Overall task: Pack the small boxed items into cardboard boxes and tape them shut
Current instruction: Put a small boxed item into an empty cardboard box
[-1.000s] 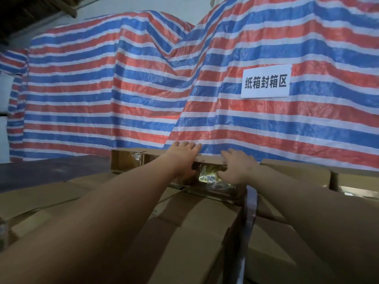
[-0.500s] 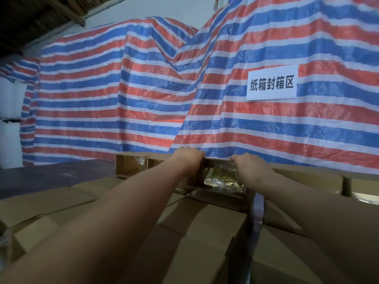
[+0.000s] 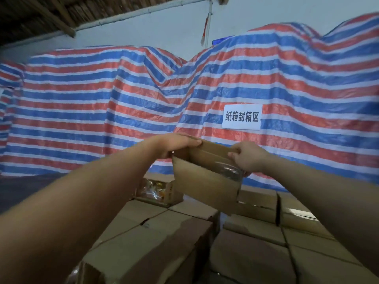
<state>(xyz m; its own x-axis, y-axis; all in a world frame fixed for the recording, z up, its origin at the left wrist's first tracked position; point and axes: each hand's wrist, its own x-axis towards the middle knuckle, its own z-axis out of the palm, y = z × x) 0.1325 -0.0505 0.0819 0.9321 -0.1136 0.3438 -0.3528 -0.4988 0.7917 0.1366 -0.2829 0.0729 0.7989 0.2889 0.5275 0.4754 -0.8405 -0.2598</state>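
Cardboard box (image 3: 205,181) hangs tilted above the stack (image 3: 256,253), left hand (image 3: 176,143) flat on its top edge, right hand (image 3: 246,158) pinching its side, probably to carry it.

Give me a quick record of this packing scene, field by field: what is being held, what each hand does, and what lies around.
held item: small cardboard box, lifted clear of the stack and tilted
left hand: fingers laid flat along the box's top edge
right hand: fingers curled round the box's right end
below: stacked cardboard cartons
open box behind: shiny packets show inside
backdrop: striped tarpaulin with a white sign
tape: none seen being applied
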